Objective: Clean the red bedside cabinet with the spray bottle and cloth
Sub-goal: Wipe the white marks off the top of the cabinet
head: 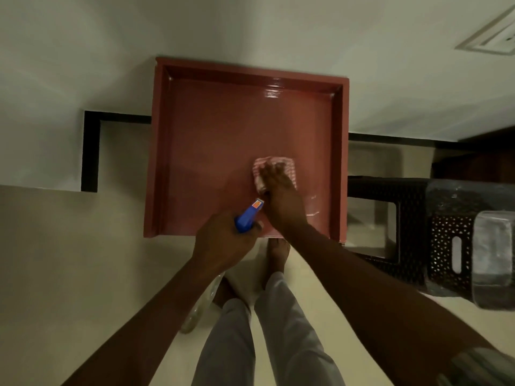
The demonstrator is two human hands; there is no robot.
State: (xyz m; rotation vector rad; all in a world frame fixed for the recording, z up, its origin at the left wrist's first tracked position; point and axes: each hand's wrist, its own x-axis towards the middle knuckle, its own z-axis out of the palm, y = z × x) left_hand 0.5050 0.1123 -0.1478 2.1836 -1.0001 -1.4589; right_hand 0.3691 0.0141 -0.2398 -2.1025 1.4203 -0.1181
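— So where is the cloth (274, 169)?
— Pressed flat under the right hand (278, 181), right of centre on the cabinet (211, 151) top.
— And the left hand (225, 243)?
— Gripping the spray bottle (249, 215), nozzle aimed toward the cloth.

No readable text anywhere. Only an orange label (256, 203) near the nozzle of the blue spray bottle (249, 215), with pale marks too small and blurred to make out. No brand, number or sign legible elsewhere.
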